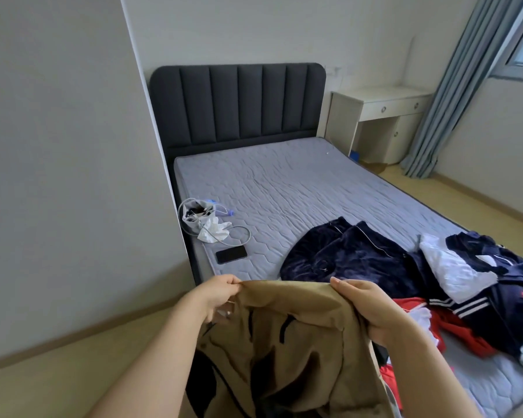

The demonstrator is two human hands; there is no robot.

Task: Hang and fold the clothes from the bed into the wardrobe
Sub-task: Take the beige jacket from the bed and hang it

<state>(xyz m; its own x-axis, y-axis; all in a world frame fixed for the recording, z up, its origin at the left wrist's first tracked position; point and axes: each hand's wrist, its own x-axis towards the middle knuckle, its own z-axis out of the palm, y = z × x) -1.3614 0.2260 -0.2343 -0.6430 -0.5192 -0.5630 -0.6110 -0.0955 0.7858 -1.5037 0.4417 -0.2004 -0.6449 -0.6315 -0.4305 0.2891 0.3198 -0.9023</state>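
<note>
I hold a tan garment up in front of me at the foot of the bed. My left hand pinches its top edge on the left. My right hand grips the same edge on the right, fingers curled over the fabric. The cloth hangs down between my forearms, with dark straps showing on it. On the mattress to the right lies a dark navy velvet garment. Beside it is a heap of navy, white and red clothes.
A black phone, a cable and a small grey pouch with tissue lie near the mattress's left edge. A dark padded headboard stands at the far end. A cream desk and blue curtain are at the right. A wall runs along the left.
</note>
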